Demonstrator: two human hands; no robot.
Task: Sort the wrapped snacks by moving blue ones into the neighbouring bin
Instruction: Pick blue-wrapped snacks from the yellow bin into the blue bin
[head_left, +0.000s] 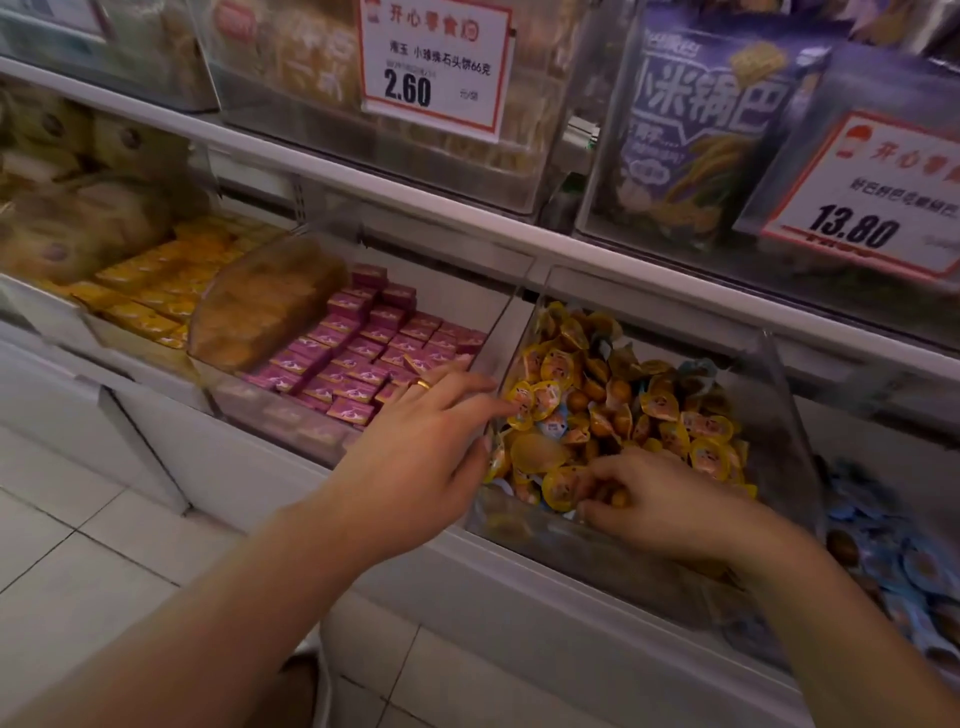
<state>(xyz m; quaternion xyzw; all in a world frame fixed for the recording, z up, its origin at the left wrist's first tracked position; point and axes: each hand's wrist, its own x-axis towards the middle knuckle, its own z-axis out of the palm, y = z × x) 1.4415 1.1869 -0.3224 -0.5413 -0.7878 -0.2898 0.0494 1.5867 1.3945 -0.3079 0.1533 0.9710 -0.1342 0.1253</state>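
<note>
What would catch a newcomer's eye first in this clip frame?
Probably the clear bin at centre right, heaped with orange-wrapped snacks and a few blue-wrapped ones mixed in. Both hands are in it: the left hand reaches over its left wall, and the right hand digs into the front of the pile. To the left lies a bin of pink boxes; overhead hang red-bordered price tags.
</note>
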